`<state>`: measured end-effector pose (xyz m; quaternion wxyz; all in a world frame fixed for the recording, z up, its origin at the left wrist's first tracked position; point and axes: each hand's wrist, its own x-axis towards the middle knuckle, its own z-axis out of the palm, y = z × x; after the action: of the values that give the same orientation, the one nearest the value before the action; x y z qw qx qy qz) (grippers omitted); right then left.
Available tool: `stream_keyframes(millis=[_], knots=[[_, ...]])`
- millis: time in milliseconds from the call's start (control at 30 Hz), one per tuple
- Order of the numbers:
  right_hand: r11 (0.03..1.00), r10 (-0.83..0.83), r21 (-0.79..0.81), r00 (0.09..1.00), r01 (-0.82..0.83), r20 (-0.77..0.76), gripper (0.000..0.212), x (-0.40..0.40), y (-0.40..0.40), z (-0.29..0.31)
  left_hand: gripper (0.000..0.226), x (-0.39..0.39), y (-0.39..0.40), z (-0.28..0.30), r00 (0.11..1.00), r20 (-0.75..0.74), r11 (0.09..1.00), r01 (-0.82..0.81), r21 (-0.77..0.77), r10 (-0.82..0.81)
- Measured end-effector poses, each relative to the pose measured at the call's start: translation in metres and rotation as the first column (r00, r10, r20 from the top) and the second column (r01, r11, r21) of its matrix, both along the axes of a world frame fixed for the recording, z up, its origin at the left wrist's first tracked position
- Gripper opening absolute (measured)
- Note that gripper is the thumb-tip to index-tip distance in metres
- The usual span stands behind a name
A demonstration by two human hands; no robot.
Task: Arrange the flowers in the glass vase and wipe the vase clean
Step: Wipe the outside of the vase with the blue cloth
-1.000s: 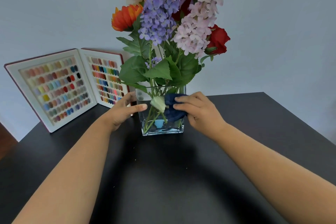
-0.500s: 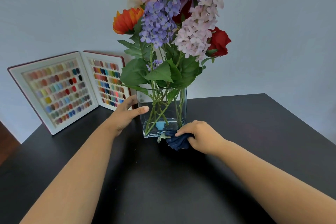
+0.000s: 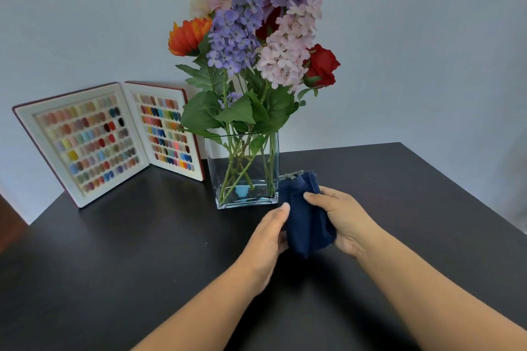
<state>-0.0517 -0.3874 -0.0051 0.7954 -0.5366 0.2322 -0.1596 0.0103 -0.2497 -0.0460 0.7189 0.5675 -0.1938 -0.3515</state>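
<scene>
Vase (image 3: 242, 171) standing upright on black table (image 3: 128, 251), mid-frame, flowers (image 3: 256, 37) already in, stems crossing inside w/ a bit of water at bottom and a small blue bit near the base. Looking glass, square-sided, so prob. heavy-ish, rigid, slippery when damp, breakable; top-heavy w/ that big bunch, so tipping likely if pushed high up. Best steadying low on a side wall or flat-palming the rim corner, not tugging stems.

Cloth (image 3: 306, 216) dark blue, soft, floppy, bunching easily; hanging just right of vase base, upper corner near the glass, contact w/ it unclear. Left hand (image 3: 268, 239) pinching cloth's left edge, thumb on the front, fingers behind. Right hand (image 3: 342, 219) curling around cloth's right side, fingertip pressing into fold. Both grips narrow, closed on fabric; neither touching vase. Prob. refolding for a fresh face before more wiping.

Swatch book (image 3: 108, 139) propping open behind-left, near vase but apart. Wiping on that side needing care.
</scene>
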Motion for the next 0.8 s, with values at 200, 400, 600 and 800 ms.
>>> stream_keyframes(millis=[200,400,600,800], knots=[[0.993,-0.020,-0.119,1.000,0.023,0.022,0.021,-0.041,-0.007,0.002,0.063,-0.029,-0.025,0.011,0.993,-0.087,0.996,0.084,-0.022,-0.085],[0.987,-0.089,-0.131,0.996,0.092,0.028,0.021,-0.093,-0.033,0.012,0.055,-0.061,-0.048,0.011,0.948,-0.267,0.983,0.181,0.005,-0.173],[0.881,-0.312,-0.401,0.945,0.251,-0.095,0.021,-0.165,-0.081,0.016,0.048,-0.103,-0.077,0.009,0.903,-0.341,0.965,0.253,-0.075,-0.263],[0.698,-0.510,-0.661,0.839,0.276,-0.188,0.019,-0.242,-0.124,0.004,0.021,-0.161,-0.122,0.006,0.882,-0.330,0.935,0.355,0.001,-0.335]])
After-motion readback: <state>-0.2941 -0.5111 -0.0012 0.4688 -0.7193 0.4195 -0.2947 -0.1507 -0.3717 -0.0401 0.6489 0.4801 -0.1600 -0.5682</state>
